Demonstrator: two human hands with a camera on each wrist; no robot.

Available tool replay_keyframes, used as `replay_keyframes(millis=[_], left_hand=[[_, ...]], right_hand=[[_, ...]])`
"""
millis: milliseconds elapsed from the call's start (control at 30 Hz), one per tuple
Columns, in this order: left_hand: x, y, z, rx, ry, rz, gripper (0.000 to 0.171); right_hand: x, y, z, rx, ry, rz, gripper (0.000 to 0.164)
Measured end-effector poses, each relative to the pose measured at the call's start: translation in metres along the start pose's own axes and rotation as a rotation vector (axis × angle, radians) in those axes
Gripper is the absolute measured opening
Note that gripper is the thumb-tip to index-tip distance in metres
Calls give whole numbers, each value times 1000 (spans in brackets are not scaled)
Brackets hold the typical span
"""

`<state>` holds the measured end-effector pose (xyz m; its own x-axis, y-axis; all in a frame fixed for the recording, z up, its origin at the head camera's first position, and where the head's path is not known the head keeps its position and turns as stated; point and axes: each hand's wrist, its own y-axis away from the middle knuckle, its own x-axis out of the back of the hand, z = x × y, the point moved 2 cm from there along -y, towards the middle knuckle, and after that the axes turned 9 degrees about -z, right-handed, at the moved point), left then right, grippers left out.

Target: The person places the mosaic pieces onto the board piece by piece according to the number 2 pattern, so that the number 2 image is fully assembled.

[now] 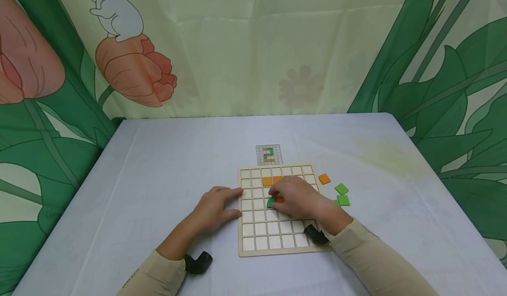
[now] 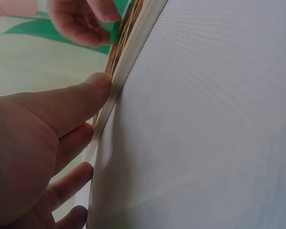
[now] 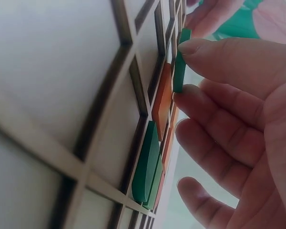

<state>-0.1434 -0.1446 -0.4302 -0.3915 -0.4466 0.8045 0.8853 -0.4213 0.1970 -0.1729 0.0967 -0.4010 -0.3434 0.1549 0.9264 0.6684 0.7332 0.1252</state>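
Note:
A wooden grid board (image 1: 247, 252) with square cells lies on the table. My right hand (image 1: 295, 197) is over its middle, pinching a green tile (image 3: 182, 62) between thumb and fingertip. The held tile (image 1: 271, 202) has a curved edge and looks tilted up from the board. Beneath and beside that hand, orange tiles (image 1: 267, 181) and a darker orange tile (image 3: 162, 102) sit in cells, with another green tile (image 3: 147, 164) near them. My left hand (image 1: 211, 208) touches the board's left edge with thumb and fingers extended. The right hand covers some cells.
Right of the board lie a loose orange tile (image 1: 324, 179) and several light green tiles (image 1: 341, 189). A small card (image 1: 269, 155) with a coloured grid pattern lies behind the board. White cloth (image 1: 178, 155) covers the table; a printed curtain (image 1: 237, 45) hangs behind.

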Motion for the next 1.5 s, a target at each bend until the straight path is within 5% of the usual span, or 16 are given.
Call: replay_keyframes(millis=[1000,1500], left_hand=[[-2,-1,-3,-10,5,5,57],[-2,-1,-4,1,9,3,58]], right_hand=[[-1,-3,-4,-19,46,-11,20],[-4,-5,-3,52,-62,-95,18]])
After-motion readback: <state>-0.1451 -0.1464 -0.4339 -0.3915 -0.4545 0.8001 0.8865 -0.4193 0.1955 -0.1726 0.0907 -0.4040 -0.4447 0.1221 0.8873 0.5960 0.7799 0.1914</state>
